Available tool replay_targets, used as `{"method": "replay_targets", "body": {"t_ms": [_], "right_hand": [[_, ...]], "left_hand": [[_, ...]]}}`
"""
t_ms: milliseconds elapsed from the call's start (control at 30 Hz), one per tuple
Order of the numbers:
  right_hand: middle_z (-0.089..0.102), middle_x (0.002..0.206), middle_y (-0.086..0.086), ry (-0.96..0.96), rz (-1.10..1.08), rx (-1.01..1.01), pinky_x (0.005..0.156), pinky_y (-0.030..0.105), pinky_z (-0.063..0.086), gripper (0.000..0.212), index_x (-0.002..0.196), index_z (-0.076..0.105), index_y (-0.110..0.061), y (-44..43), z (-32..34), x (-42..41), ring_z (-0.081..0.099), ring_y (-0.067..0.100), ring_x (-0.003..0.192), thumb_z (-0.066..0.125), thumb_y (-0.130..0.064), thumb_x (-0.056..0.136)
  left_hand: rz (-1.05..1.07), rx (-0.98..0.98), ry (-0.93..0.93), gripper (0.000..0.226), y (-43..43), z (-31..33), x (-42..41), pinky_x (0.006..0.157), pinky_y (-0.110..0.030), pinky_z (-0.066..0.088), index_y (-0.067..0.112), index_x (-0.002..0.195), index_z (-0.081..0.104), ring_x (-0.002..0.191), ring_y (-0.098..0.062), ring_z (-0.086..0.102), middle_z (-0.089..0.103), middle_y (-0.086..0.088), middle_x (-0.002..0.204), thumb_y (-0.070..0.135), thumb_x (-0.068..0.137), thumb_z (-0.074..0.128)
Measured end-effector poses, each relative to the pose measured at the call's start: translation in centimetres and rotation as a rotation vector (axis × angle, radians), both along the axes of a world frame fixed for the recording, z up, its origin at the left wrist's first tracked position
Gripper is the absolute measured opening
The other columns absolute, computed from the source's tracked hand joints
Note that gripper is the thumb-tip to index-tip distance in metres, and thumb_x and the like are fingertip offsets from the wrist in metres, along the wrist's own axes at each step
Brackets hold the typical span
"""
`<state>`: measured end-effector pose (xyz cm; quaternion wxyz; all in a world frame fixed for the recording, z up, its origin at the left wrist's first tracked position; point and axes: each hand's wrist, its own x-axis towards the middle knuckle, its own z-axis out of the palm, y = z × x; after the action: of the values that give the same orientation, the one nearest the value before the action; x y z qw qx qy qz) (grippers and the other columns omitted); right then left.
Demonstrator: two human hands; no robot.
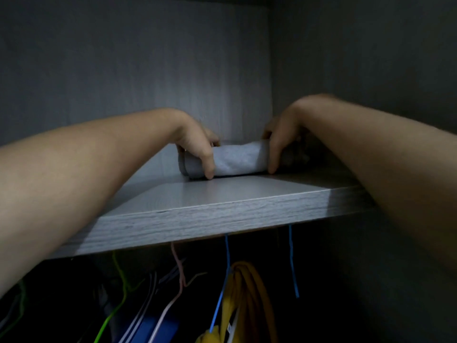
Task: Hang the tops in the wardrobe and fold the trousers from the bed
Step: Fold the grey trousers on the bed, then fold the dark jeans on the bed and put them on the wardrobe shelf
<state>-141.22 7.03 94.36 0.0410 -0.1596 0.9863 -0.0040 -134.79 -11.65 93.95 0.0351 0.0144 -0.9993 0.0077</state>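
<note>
Left hand (195,147), right hand (279,142) gripping grey trousers (237,159), on wardrobe shelf (210,194)

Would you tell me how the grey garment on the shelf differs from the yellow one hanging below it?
The grey garment lies rolled on the shelf; the yellow garment hangs from a blue hanger. The left hand and right hand grip the grey garment; nothing touches the yellow garment. Both are in the wardrobe.

Left hand (195,144) and right hand (282,139) grip grey garment (237,157) on shelf (197,209).
</note>
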Motion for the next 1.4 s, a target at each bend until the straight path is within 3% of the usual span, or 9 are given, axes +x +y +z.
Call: {"method": "replay_targets", "body": {"t_ms": [133,233,300,400,567,633,733,967,1400], "right_hand": [[0.064,0.109,0.017,0.111,0.06,-0.172,0.081,0.04,0.055,0.046,0.117,0.064,-0.006,-0.4,0.3,1.4,0.065,0.032,0.094,0.074,-0.031,0.079],[0.062,0.099,0.002,0.293,0.185,-0.137,0.072,0.03,0.057,0.034,0.112,0.064,-0.016,-0.4,0.0,1.9,0.061,0.018,0.081,0.075,-0.019,0.08],[0.064,0.105,0.004,0.317,0.193,-0.076,0.064,0.023,0.055,0.036,0.116,0.063,-0.014,-0.2,-1.1,1.8,0.06,0.017,0.079,0.075,-0.014,0.082],[0.062,0.125,0.007,0.373,0.182,-0.009,0.089,0.034,0.054,0.042,0.125,0.061,-0.014,0.6,-2.0,1.7,0.062,0.025,0.105,0.073,-0.014,0.084],[0.062,0.13,0.011,0.393,0.135,-0.154,0.093,0.034,0.053,0.051,0.137,0.055,-0.016,2.0,-0.9,4.5,0.063,0.028,0.108,0.065,-0.015,0.087],[0.05,0.143,0.014,0.618,0.108,-0.255,0.101,0.033,0.044,0.055,0.144,0.047,-0.02,3.0,-0.8,5.7,0.052,0.032,0.126,0.061,-0.025,0.091],[0.038,0.146,0.016,0.872,0.075,-0.377,0.102,0.041,0.042,0.054,0.144,0.043,-0.022,3.7,-2.1,7.5,0.044,0.038,0.131,0.053,-0.044,0.095],[0.02,0.157,0.015,0.962,0.163,-0.527,0.109,0.05,0.036,0.057,0.147,0.037,-0.02,4.8,-6.4,12.0,0.032,0.036,0.139,0.043,-0.049,0.098],[0.03,0.155,0.016,1.094,0.18,-0.465,0.109,0.05,0.033,0.056,0.143,0.042,-0.02,9.0,-10.8,24.0,0.033,0.036,0.139,0.039,-0.053,0.099]], "left_hand": [[0.109,0.11,-0.113,0.069,-1.2,0.6,1.5,0.096,-0.05,0.049,0.038,0.14,0.045,0.128,-0.026,0.044,0.044,-0.002,0.138,0.015,0.08,0.071],[0.103,0.236,-0.16,0.066,-1.3,-0.2,1.5,0.062,-0.037,0.06,0.036,0.143,0.04,0.091,-0.031,0.061,0.047,-0.01,0.127,0.003,0.09,0.063],[0.049,0.273,-0.092,0.07,-1.1,-1.4,0.6,0.07,-0.04,0.059,0.031,0.149,0.031,0.097,-0.033,0.059,0.041,-0.013,0.136,-0.003,0.093,0.058],[-0.013,0.23,0.026,0.078,-0.6,-2.4,0.1,0.09,-0.045,0.055,0.029,0.155,0.018,0.112,-0.032,0.056,0.034,-0.011,0.146,0.002,0.094,0.059],[0.05,0.106,0.041,0.094,-0.7,-0.3,2.8,0.099,-0.043,0.05,0.031,0.156,0.008,0.136,-0.03,0.04,0.02,-0.004,0.16,0.011,0.087,0.069],[0.055,-0.04,0.222,0.081,-0.5,0.0,4.6,0.109,-0.041,0.039,0.02,0.156,0.013,0.141,-0.031,0.033,0.021,-0.009,0.161,0.017,0.092,0.062],[0.058,-0.142,0.563,0.061,-0.5,-1.0,7.8,0.11,-0.038,0.033,0.009,0.15,0.031,0.14,-0.036,0.034,0.033,-0.021,0.153,0.034,0.098,0.051],[0.178,-0.056,0.989,0.059,0.7,-6.6,15.2,0.106,-0.051,0.035,0.017,0.147,0.034,0.138,-0.038,0.031,0.027,-0.017,0.155,0.052,0.1,0.03],[0.144,-0.14,0.978,0.068,0.2,-12.6,26.6,0.115,-0.055,0.021,0.022,0.154,0.019,0.149,-0.034,0.01,0.007,-0.015,0.163,0.06,0.098,0.015]]}}
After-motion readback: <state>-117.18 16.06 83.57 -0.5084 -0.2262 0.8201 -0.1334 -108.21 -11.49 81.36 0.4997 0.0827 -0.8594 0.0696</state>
